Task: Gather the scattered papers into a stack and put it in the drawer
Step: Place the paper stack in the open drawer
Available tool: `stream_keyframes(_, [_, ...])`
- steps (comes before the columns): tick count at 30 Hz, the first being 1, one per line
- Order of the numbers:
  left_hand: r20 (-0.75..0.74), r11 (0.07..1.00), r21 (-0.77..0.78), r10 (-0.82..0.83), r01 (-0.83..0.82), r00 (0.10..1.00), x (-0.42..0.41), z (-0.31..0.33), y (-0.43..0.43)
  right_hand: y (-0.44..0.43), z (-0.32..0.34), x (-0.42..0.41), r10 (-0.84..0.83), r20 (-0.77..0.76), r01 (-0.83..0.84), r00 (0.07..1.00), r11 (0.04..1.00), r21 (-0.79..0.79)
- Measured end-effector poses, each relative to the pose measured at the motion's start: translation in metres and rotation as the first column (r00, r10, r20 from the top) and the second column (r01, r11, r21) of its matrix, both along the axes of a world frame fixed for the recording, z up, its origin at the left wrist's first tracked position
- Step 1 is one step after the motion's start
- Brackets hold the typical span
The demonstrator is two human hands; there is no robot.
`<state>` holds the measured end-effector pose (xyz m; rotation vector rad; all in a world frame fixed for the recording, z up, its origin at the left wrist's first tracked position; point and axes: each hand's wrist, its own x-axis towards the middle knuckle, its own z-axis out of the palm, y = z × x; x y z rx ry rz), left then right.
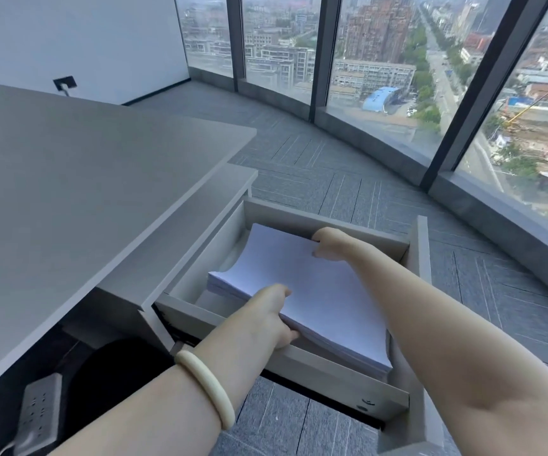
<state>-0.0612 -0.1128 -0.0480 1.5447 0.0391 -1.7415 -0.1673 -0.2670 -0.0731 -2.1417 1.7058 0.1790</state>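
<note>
A thick stack of white paper (312,291) sits tilted in the open grey drawer (315,378), its near end resting over the drawer's side wall and its far-left corner curling upward. My left hand (271,319), with a pale bangle on the wrist, grips the stack's near edge. My right hand (330,243) holds the far edge, thumb on top and fingers hidden underneath. Both hands are shut on the stack.
The grey desk top (68,192) spreads to the left above the drawer cabinet. A power strip (37,413) hangs under the desk at lower left. Grey carpet (348,179) runs to curved floor-to-ceiling windows (381,77) on the right.
</note>
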Motion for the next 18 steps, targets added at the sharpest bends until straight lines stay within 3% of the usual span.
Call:
stream_keyframes(10, [0.013, 0.984, 0.043, 0.171, -0.172, 0.985, -0.002, 0.003, 0.003, 0.008, -0.006, -0.012, -0.032, 0.211, 0.029, 0.977, 0.999, 0.016])
stream_keyframes(18, [0.065, 0.990, 0.030, 0.137, -0.139, 0.988, -0.006, 0.021, 0.013, 0.021, 0.018, -0.022, -0.044, 0.351, 0.039, 0.935, 0.999, 0.021])
